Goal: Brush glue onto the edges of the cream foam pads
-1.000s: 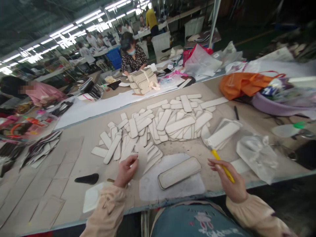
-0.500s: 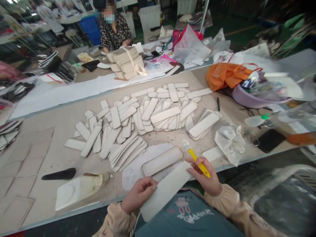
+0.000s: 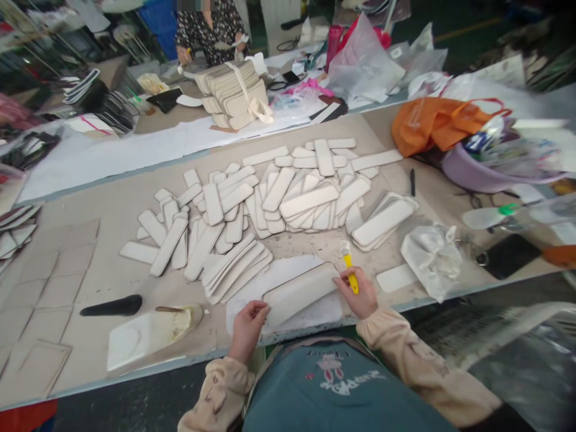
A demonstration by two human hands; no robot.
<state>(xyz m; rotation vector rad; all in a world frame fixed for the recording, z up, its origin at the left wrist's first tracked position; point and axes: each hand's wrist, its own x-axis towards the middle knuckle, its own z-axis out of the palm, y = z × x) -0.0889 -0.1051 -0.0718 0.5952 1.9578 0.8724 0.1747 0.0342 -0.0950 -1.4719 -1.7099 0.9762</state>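
My left hand [image 3: 249, 324] pinches the left end of a long white rounded strip [image 3: 300, 293] that lies over a framed piece on a white sheet [image 3: 288, 312] at the table's front edge. My right hand [image 3: 357, 292] is closed round a yellow-handled brush [image 3: 348, 267], bristles pointing away, and its fingers press the strip's right end. A wide heap of similar white strips [image 3: 270, 204] covers the table just beyond.
A white tray with glue [image 3: 148, 333] and a black sole-shaped piece [image 3: 110, 306] lie at front left. A crumpled plastic bag [image 3: 429, 255], an orange bag [image 3: 432, 120] and a purple basin [image 3: 477, 174] sit right. A person works behind a tied bundle [image 3: 236, 96] across the table.
The strip was held up near my lap; both hands have now laid it down on the framed piece on the white sheet. The view has tilted lower.
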